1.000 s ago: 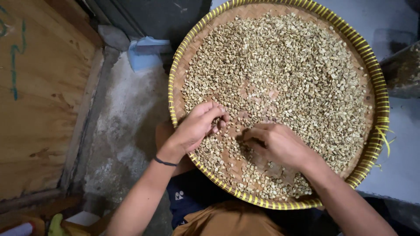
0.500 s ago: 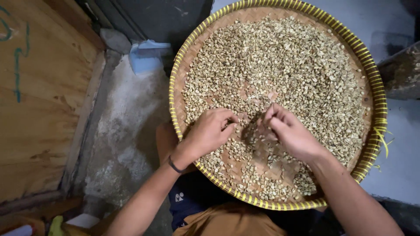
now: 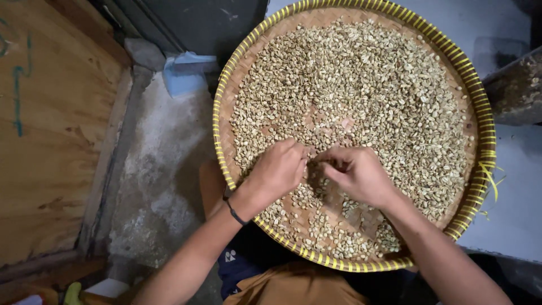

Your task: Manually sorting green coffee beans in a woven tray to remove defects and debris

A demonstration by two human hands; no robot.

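Observation:
A round woven tray [image 3: 486, 135] with a yellow rim lies across my lap, spread with pale green-beige beans [image 3: 367, 85]. Both hands work in the near middle of it, almost touching. My left hand [image 3: 279, 169] is curled into a loose fist with its fingertips pressed into the beans. My right hand [image 3: 357, 175] faces it, fingers bent and pinched together on beans at the same spot. A dark band circles my left wrist [image 3: 234, 213]. Bare patches of weave [image 3: 339, 200] show among the beans below my hands.
A plywood board [image 3: 51, 141] stands at the left, above a rough concrete floor [image 3: 158, 169]. A light blue plastic object [image 3: 186, 70] lies by the tray's far left edge. A grey surface [image 3: 514, 197] and a dark block [image 3: 516, 90] are at the right.
My right hand rose toward the tray's middle, then dropped back to the beans. My left hand slid right until the two hands nearly met.

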